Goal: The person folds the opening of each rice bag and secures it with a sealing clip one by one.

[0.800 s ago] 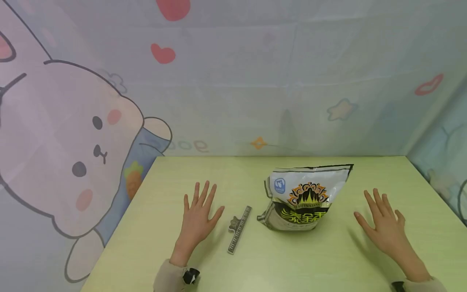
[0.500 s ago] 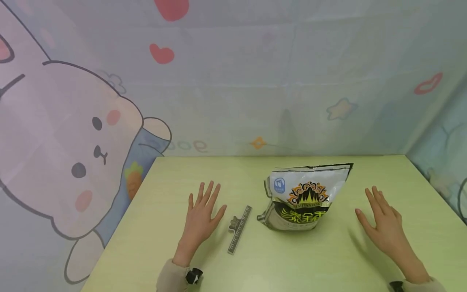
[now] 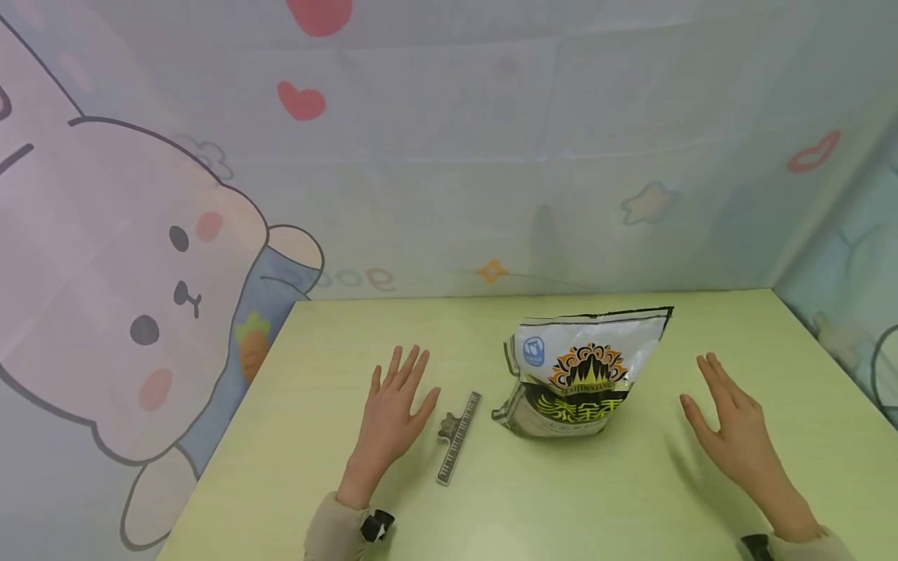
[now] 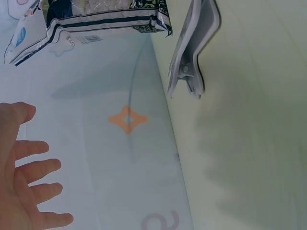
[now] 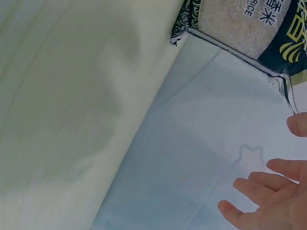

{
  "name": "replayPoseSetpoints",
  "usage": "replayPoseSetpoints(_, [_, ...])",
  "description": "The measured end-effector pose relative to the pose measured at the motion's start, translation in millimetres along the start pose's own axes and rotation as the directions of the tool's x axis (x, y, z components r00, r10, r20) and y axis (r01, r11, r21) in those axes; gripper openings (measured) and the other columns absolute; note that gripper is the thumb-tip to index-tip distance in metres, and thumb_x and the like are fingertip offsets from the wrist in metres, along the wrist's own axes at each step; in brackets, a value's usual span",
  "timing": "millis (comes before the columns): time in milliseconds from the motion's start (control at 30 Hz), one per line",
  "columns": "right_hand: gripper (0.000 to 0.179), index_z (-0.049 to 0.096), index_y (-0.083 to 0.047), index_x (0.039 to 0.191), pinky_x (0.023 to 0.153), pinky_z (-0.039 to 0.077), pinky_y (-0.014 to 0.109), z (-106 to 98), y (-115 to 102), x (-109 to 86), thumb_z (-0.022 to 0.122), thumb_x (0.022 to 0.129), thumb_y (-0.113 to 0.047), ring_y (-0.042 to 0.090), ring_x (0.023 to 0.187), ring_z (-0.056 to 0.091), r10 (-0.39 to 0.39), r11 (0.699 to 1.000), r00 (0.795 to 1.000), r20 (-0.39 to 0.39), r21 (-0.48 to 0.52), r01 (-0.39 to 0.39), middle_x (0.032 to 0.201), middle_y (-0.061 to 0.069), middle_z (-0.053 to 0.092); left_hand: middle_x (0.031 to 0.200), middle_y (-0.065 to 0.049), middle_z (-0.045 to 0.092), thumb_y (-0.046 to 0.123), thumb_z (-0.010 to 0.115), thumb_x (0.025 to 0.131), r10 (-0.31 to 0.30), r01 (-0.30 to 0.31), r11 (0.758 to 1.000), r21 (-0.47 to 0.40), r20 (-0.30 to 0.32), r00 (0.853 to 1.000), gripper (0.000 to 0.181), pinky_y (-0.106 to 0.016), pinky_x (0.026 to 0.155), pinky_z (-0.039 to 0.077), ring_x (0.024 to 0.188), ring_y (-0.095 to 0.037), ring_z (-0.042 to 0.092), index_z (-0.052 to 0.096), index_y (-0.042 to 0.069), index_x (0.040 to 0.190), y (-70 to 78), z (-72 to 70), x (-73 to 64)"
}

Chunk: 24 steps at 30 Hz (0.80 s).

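Observation:
A bag of rice (image 3: 585, 382) stands on the light yellow-green table, its white top upright and leaning a little to the right. To its left lies a grey clip (image 3: 459, 440) with piano-key markings along its bar. My left hand (image 3: 389, 425) hovers left of the clip, fingers extended, holding nothing. My right hand (image 3: 737, 436) is to the right of the bag, fingers extended, also holding nothing. In the left wrist view the clip (image 4: 194, 52) shows from its side. Through the right wrist view, the rice shows in the bag's clear window (image 5: 235, 28).
The table (image 3: 533, 514) ends at a pale cloth backdrop (image 3: 449, 156) printed with hearts, stars and a large rabbit. A dark curved cable-like line (image 3: 875, 374) shows at the far right.
My left hand has drifted slightly to the right, toward the clip. The right hand's fingers have drawn closer together. The head view has shifted a little; bag and clip stay put.

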State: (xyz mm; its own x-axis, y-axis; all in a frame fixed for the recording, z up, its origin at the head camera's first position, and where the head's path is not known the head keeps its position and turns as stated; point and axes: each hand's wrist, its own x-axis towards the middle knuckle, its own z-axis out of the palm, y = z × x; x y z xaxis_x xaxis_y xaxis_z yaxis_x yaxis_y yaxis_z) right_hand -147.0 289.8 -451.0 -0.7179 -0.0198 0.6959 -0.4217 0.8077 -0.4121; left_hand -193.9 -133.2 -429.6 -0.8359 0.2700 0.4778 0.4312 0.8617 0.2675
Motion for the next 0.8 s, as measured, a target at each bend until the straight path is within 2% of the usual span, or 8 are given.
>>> replayPoseSetpoints(100, [0.059, 0.037, -0.003, 0.134, 0.105, 0.033, 0.032, 1, -2, 1.6, 0.061, 0.081, -0.006, 0.05, 0.112, 0.043, -0.025, 1.0, 0.999, -0.019, 0.008, 0.026, 0.134, 0.027, 0.038, 0.141, -0.006, 0.037, 0.034, 0.051, 0.089, 0.008, -0.008, 0.999, -0.036, -0.006, 1.0, 0.055, -0.053, 0.107, 0.02, 0.135, -0.026, 0.024, 0.035, 0.014, 0.137, 2.7, -0.7, 1.7])
replayPoseSetpoints(200, [0.057, 0.039, -0.001, 0.133, 0.102, 0.02, 0.007, 1, -3, 3.9, 0.061, 0.081, -0.007, 0.043, 0.116, 0.044, -0.051, 0.999, 0.998, -0.04, 0.013, 0.051, 0.131, 0.028, 0.042, 0.14, -0.006, 0.038, 0.033, 0.052, 0.089, 0.013, -0.014, 0.997, -0.079, -0.011, 1.0, 0.053, -0.052, 0.107, 0.022, 0.135, -0.025, 0.026, 0.038, 0.012, 0.136, 5.0, -1.0, 3.5])
replayPoseSetpoints(367, [0.055, 0.041, -0.002, 0.132, 0.1, 0.02, 0.003, -1, -8, 7.8, 0.061, 0.081, -0.009, 0.017, 0.124, 0.041, -0.074, 0.997, 0.995, -0.062, 0.02, 0.075, 0.126, 0.028, 0.047, 0.138, -0.006, 0.042, 0.03, 0.053, 0.089, 0.022, -0.027, 0.98, -0.195, -0.027, 0.999, 0.05, -0.049, 0.106, 0.026, 0.133, -0.025, 0.03, 0.04, 0.011, 0.134, 7.8, -0.5, 6.5])
replayPoseSetpoints(467, [0.055, 0.042, -0.004, 0.132, 0.099, 0.021, 0.003, -1, -13, 9.2, 0.062, 0.081, -0.008, 0.013, 0.122, 0.041, -0.046, 0.999, 0.998, -0.052, 0.024, 0.048, 0.124, 0.028, 0.049, 0.136, -0.007, 0.044, 0.028, 0.054, 0.089, 0.01, -0.02, 0.96, -0.279, -0.039, 0.999, 0.048, -0.047, 0.104, 0.031, 0.131, -0.026, 0.034, 0.042, 0.01, 0.132, 9.5, 1.5, 7.3])
replayPoseSetpoints(567, [0.056, 0.041, -0.009, 0.134, 0.102, 0.034, 0.028, -3, -21, 10.3, 0.061, 0.081, -0.007, 0.031, 0.118, 0.045, 0.035, 0.998, 0.999, -0.006, 0.045, -0.035, 0.123, 0.028, 0.049, 0.133, -0.009, 0.048, 0.024, 0.054, 0.089, 0.008, -0.028, 0.941, -0.336, -0.059, 0.998, 0.046, -0.044, 0.1, 0.037, 0.127, -0.026, 0.04, 0.044, 0.009, 0.131, 11.1, 4.6, 7.8])
replayPoseSetpoints(667, [0.056, 0.04, -0.013, 0.134, 0.087, 0.036, 0.055, -4, -30, 11.5, 0.06, 0.082, -0.008, 0.045, 0.107, 0.047, 0.098, 0.993, 0.995, 0.025, 0.061, -0.099, 0.122, 0.028, 0.05, 0.129, -0.012, 0.051, 0.022, 0.055, 0.088, 0.022, -0.05, 0.93, -0.363, -0.081, 0.996, 0.044, -0.039, 0.097, 0.041, 0.123, -0.026, 0.045, 0.046, 0.008, 0.129, 13.6, 6.5, 9.0])
replayPoseSetpoints(700, [0.056, 0.041, -0.013, 0.134, 0.081, 0.034, 0.059, -4, -32, 12.2, 0.061, 0.082, -0.007, 0.044, 0.105, 0.048, 0.103, 0.992, 0.994, 0.023, 0.064, -0.104, 0.121, 0.028, 0.051, 0.128, -0.013, 0.052, 0.021, 0.056, 0.088, 0.03, -0.06, 0.929, -0.365, -0.088, 0.996, 0.044, -0.038, 0.097, 0.041, 0.121, -0.026, 0.047, 0.047, 0.008, 0.129, 14.5, 6.8, 9.5])
replayPoseSetpoints(800, [0.055, 0.043, -0.012, 0.132, 0.078, 0.035, 0.057, -4, -36, 13.3, 0.061, 0.08, -0.005, 0.014, 0.116, 0.047, 0.091, 0.994, 0.996, -0.009, 0.069, -0.09, 0.117, 0.026, 0.053, 0.126, -0.014, 0.054, 0.02, 0.057, 0.087, 0.048, -0.084, 0.927, -0.366, -0.108, 0.993, 0.042, -0.036, 0.095, 0.043, 0.118, -0.025, 0.05, 0.048, 0.007, 0.127, 18.2, 7.1, 10.4])
